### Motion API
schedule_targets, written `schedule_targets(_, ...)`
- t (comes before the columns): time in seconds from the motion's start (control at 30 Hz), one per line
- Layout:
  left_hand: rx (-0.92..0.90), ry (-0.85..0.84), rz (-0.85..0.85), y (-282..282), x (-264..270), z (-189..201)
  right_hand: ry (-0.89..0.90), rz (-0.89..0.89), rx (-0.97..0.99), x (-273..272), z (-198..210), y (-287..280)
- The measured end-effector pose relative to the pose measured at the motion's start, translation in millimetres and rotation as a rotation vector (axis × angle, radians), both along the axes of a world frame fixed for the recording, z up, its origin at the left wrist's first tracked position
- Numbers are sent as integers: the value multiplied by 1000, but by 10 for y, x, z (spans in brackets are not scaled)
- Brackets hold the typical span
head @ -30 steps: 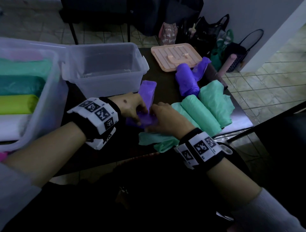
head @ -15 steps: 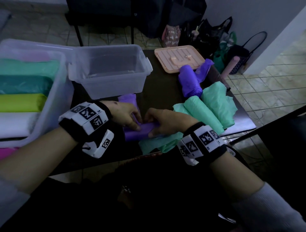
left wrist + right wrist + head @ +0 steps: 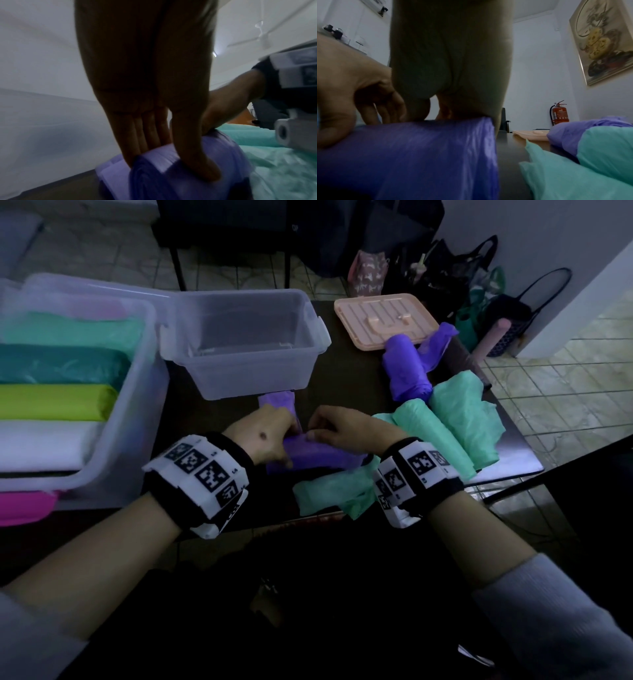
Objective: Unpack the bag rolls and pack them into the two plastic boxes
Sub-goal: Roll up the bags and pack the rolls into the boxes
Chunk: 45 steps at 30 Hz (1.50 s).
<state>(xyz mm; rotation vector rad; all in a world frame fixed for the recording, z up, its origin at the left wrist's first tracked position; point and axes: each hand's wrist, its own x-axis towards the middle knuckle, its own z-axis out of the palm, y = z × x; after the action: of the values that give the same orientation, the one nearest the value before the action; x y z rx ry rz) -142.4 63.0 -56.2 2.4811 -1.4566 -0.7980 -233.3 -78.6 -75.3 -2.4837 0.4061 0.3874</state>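
Note:
A purple bag roll (image 3: 318, 457) lies crosswise on the dark table (image 3: 356, 385) near its front edge. My left hand (image 3: 284, 440) grips its left end; in the left wrist view the fingers (image 3: 145, 142) and thumb pinch the roll (image 3: 188, 182). My right hand (image 3: 318, 429) curls over the roll's (image 3: 419, 148) middle from the right. A short loose purple tail (image 3: 277, 402) runs toward the small clear box (image 3: 253, 378), which is empty. The large clear box (image 3: 137, 419) at the left holds green, teal, lime and white rolls.
Another purple roll (image 3: 406, 371) and two mint green rolls (image 3: 431, 436) lie at the right, a loose green bag (image 3: 329, 494) at the front edge. A peach lid (image 3: 383, 320) sits at the back. Handbags (image 3: 445, 275) stand on the floor beyond.
Both hands have rolled the purple bag further up toward me. Its loose tail has grown shorter and the roll thicker.

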Motion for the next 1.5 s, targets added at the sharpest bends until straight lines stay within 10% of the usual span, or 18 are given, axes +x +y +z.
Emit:
schedule_targets(0.43, 35, 180, 1, -69, 324, -113, -256, 151, -385, -178, -130, 267)
schedule_targets(1.5, -166, 175, 162, 186, 509, -172, 190, 90, 33, 524, 1, 152)
